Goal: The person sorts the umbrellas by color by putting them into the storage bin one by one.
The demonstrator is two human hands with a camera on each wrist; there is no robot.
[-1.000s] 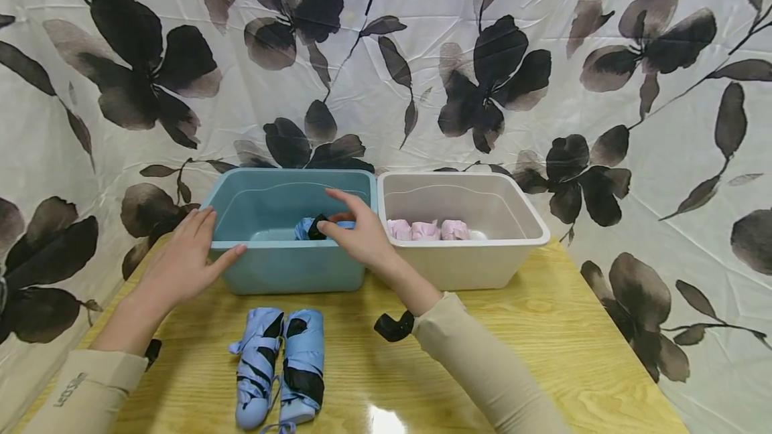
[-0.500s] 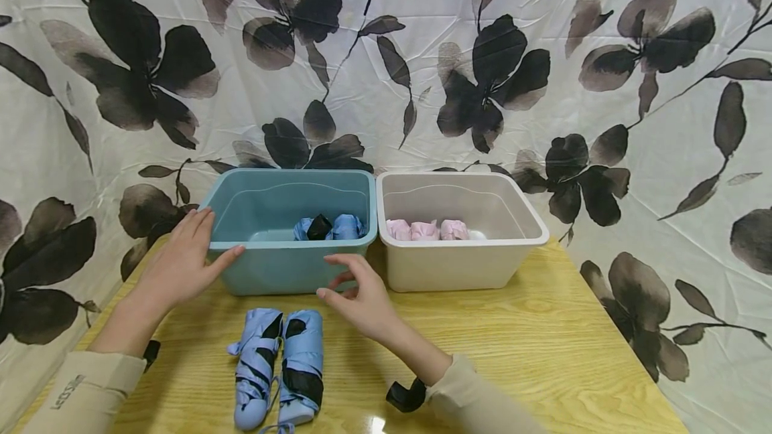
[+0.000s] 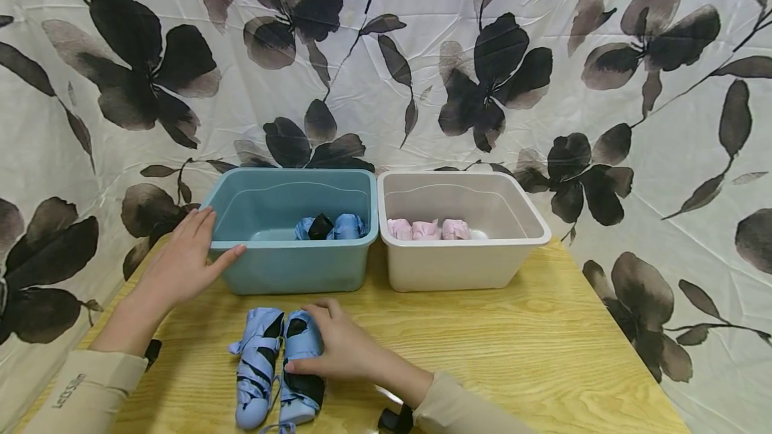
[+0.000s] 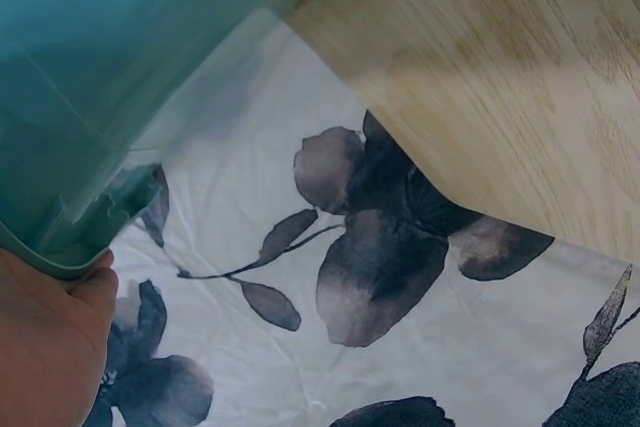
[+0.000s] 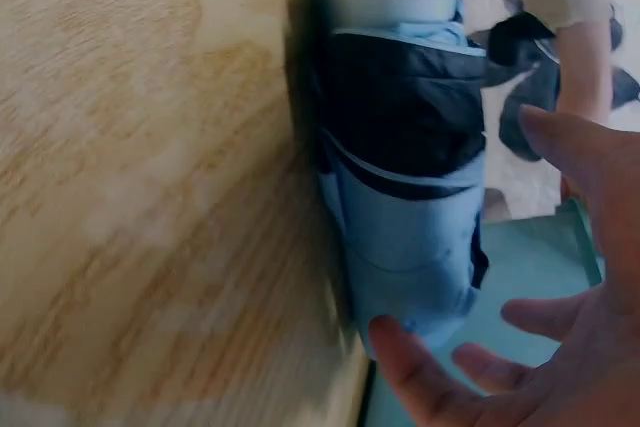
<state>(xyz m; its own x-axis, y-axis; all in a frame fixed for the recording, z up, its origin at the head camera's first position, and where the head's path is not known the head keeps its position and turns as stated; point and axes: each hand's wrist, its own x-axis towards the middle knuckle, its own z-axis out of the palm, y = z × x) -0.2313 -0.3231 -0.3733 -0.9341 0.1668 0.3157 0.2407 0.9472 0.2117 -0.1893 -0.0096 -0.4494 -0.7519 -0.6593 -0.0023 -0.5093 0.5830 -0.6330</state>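
Observation:
Two folded umbrellas in blue and black lie side by side on the table in the head view, a left umbrella (image 3: 259, 360) and a right umbrella (image 3: 297, 408). My right hand (image 3: 350, 350) reaches over the right umbrella, thumb near its black band and fingers by its far end. The right wrist view has this umbrella (image 5: 405, 217) beside spread fingers (image 5: 415, 377), with a gap at the thumb. At the near left corner of the blue-green bin (image 3: 289, 270), my left hand (image 3: 181, 253) rests on the rim, fingers along the side and thumb over the front.
Inside the blue-green bin lie blue rolled bundles (image 3: 348, 226), one with a black part. Touching that bin on the right is a white bin (image 3: 452, 270) with pink rolled bundles (image 3: 425, 230). Behind the wooden table (image 3: 531, 353) hangs a floral cloth (image 3: 386, 86).
My right hand has left the blue-green bin and come down to the right umbrella, uncovering the blue bundles. My left hand has stayed on the rim.

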